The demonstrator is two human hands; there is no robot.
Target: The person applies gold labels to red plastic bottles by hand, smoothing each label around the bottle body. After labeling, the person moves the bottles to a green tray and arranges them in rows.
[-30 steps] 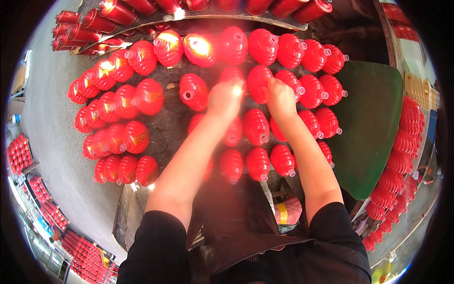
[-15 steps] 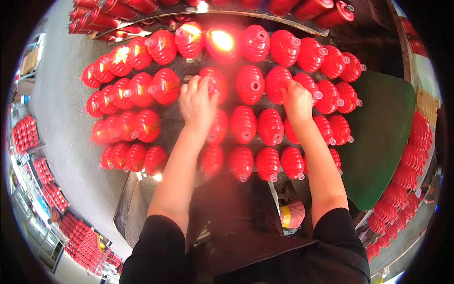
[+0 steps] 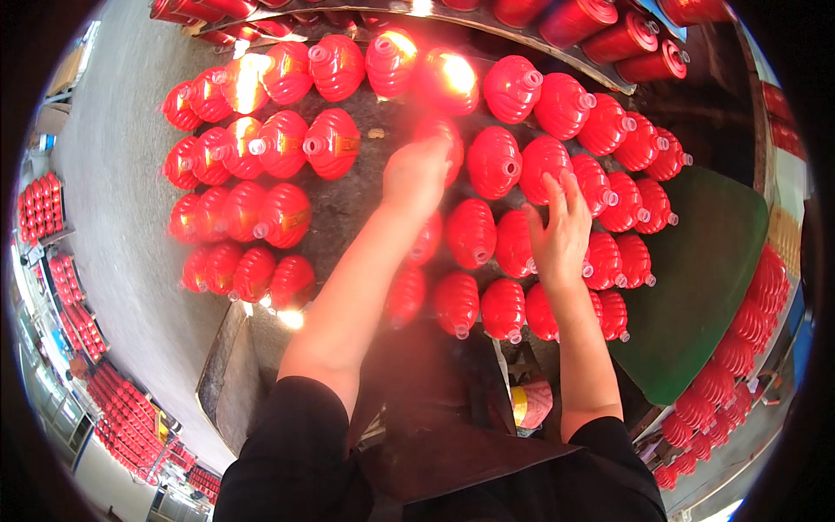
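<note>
Rows of glossy red ribbed bottles with clear necks lie on a dark table (image 3: pixel 339 202). My left hand (image 3: pixel 416 177) is closed against a red bottle (image 3: pixel 442 132) in the second row; glare blurs its fingertips. To its right lies another red bottle (image 3: pixel 492 162), untouched. My right hand (image 3: pixel 564 230) is open, fingers apart, with its fingertips at the near side of a second-row bottle (image 3: pixel 544 161). Whether they press on it I cannot tell. Below the hands are two more rows, including a red bottle (image 3: pixel 470 233) between my forearms.
A separate group of red bottles (image 3: pixel 283 139) lies to the left. Beyond the table, a rack (image 3: pixel 487 36) bears red cylinders (image 3: pixel 578 19). A dark green panel (image 3: pixel 696 287) stands at the right, with more stacked red bottles (image 3: pixel 739 331) past it.
My view has shifted, so the bottles appear farther right. My right hand's fingers have gone from curled on a bottle to spread. My left hand stays at its bottle.
</note>
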